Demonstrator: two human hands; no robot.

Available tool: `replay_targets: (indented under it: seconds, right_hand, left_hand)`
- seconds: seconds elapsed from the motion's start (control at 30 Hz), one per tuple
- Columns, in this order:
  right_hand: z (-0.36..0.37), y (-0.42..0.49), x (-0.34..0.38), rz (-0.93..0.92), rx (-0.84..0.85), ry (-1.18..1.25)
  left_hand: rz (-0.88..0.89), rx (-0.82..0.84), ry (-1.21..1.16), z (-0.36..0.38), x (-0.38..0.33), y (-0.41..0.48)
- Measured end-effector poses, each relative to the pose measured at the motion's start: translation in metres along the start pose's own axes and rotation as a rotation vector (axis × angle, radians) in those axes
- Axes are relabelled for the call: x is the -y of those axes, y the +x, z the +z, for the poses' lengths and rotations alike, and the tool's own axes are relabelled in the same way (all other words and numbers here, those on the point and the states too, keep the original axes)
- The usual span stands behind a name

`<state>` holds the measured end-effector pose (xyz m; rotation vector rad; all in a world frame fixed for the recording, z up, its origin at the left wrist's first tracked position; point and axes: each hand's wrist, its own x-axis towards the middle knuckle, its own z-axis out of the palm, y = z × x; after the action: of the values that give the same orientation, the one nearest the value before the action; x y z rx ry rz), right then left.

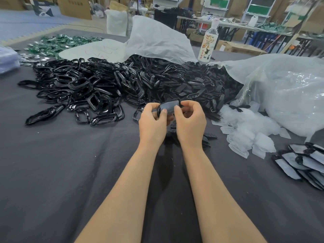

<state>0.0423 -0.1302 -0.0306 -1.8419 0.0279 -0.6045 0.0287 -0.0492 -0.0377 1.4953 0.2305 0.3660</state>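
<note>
My left hand (153,122) and my right hand (190,121) are raised together above a grey cloth-covered table (70,172). Between them they hold a small black oval plastic part (168,106). The left thumb presses on its near face and the right fingertips pinch its right end. Behind the hands a wide heap of glossy black plastic frames (84,88) covers the left and middle. It merges on the right into a heap of flat matte black slotted pieces (192,85). Several loose black pieces (206,137) lie under and just right of my right wrist.
Small clear plastic bags (249,135) lie scattered at the right, beside a large clear sack (289,95). A stack of bagged dark parts (305,162) lies at the right edge. A labelled bottle (208,42), white sheeting (157,39) and green parts (59,43) stand farther back.
</note>
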Motion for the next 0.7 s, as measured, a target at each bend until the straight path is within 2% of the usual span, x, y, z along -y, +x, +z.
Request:
replay_targets:
  seconds: [0.3,0.53,0.7]
  right_hand:
    - [0.0035,-0.0031,0.0007,-0.045,-0.017,-0.046]
    - [0.0034,-0.0003,0.0021,0.144,0.062,0.117]
    - [0.0039,0.0004,-0.0007,0.073,0.047,0.052]
  left_hand:
    - [-0.018,-0.012,0.076,0.0008,-0.0022,-0.0002]
    - [0.000,-0.008,0.062,-0.0003,-0.0025,-0.0008]
    - [0.018,-0.015,0.051,-0.0001,0.0003,0.0004]
